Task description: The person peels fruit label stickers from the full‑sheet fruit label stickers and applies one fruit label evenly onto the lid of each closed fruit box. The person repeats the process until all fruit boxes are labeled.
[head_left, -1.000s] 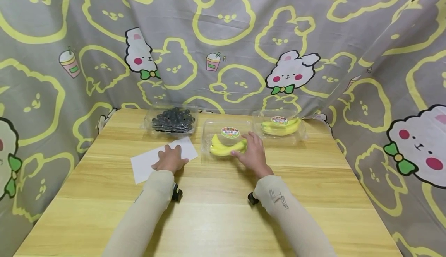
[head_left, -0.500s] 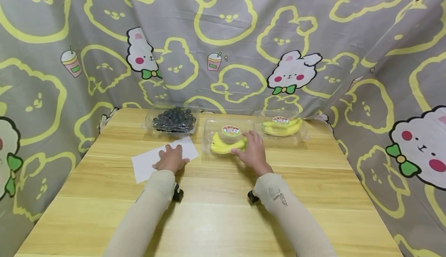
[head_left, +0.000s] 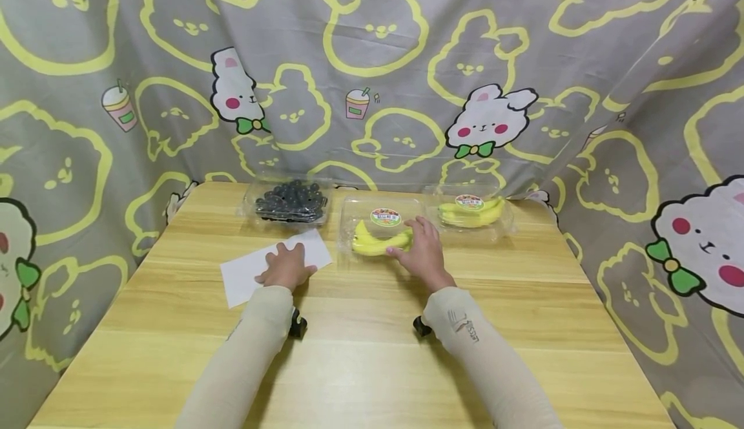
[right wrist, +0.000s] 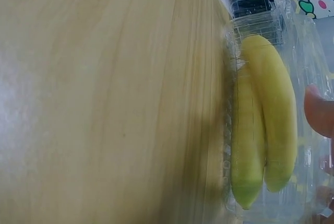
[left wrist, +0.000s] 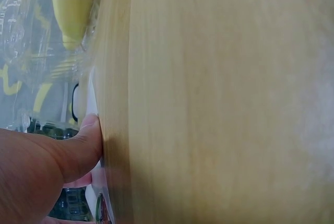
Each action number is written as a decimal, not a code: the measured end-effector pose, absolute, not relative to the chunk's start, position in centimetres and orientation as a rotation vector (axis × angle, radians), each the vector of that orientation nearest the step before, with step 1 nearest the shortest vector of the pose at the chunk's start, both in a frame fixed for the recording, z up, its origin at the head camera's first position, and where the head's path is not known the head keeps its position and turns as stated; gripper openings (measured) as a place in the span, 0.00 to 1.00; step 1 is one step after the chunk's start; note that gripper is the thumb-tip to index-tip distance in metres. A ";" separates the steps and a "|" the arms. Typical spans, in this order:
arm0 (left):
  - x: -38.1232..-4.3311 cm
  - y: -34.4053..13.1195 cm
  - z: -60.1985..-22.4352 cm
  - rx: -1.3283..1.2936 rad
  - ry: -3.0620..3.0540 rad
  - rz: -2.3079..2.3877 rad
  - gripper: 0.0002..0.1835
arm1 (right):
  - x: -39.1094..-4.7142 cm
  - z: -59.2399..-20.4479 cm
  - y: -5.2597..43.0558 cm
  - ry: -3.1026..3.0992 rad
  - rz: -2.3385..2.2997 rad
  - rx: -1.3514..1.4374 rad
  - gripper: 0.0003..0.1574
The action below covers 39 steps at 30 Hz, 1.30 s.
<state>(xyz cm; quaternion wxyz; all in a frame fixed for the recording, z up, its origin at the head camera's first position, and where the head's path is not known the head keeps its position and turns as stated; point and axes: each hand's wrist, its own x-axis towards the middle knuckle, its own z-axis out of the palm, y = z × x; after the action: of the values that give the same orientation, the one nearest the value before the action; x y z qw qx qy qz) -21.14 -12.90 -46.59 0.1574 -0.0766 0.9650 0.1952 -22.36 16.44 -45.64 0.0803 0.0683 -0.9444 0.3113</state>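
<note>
My left hand (head_left: pixel 286 266) rests with spread fingers on a white sheet of paper (head_left: pixel 237 277) lying on the table. In the left wrist view the thumb (left wrist: pixel 83 148) lies along the sheet, and a bit of red and green print (left wrist: pixel 100 208) shows at its edge. My right hand (head_left: pixel 425 256) grips the right front corner of a clear plastic box (head_left: pixel 344 222), thumb at the front and fingers over the side. Bananas (right wrist: pixel 263 119) lie inside it, under a lid with a colourful round label (head_left: pixel 386 217).
Behind the paper stands a clear box of dark grapes (head_left: pixel 290 201). At the back right is another clear box with bananas (head_left: pixel 473 212) and a round label. The wooden table (head_left: pixel 360 364) ends at a patterned curtain (head_left: pixel 401 61).
The middle box of bananas has slid slightly back with my right hand on it. The left hand keeps its place on the paper.
</note>
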 end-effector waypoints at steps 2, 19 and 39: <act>-21.1 -12.9 -46.7 -0.218 2.761 0.558 0.36 | -22.4 -45.7 16.5 -2.825 0.923 0.208 0.49; -21.2 -12.9 -46.7 -0.231 2.759 0.560 0.36 | -23.4 -45.5 16.6 -2.839 0.900 0.224 0.49; -21.1 -12.8 -46.8 -0.240 2.767 0.560 0.36 | -24.2 -45.3 16.3 -2.882 0.868 0.175 0.49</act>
<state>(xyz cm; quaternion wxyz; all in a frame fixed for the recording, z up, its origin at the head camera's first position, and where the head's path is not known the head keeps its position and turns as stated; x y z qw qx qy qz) -21.11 -12.82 -46.84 0.1533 -0.0838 0.9650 0.1953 -24.20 16.32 -45.33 0.0632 0.0580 -0.9540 0.2873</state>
